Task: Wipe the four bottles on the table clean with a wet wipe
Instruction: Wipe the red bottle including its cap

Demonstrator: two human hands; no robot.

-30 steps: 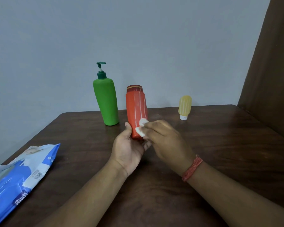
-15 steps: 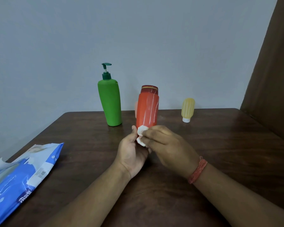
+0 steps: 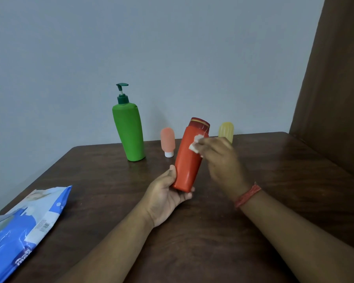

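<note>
The orange-red bottle [image 3: 189, 158] is now lifted clear of the table [image 3: 274, 180] and tilted, cap leaning away to the right; a second ago it stood upright with its base on or close to the wood. The left hand [image 3: 166, 198] grips its lower end, thumb along the near side and fingers curled under the base. The right hand [image 3: 219, 158], motion-blurred, pinches a small folded wet wipe [image 3: 195, 144] against the bottle's upper body, just under the dark red cap. Half a second ago the wipe pressed near the base, so the stroke has travelled up the bottle's length. By judgement this bottle's wiping is well under way, with cap and far side perhaps still to do.

With the bottle swung aside, a small pink tube [image 3: 167, 142] standing on its white cap has come into sight behind it. It stands between the green pump bottle [image 3: 128, 131] on its left and the small yellow tube [image 3: 226, 130], partly hidden behind the right hand. All four bottles can therefore be counted. Whether the three standing ones have been cleaned cannot be told.

The blue wipes packet [image 3: 23, 227] lies at the table's near left edge, well apart from the hands.
</note>
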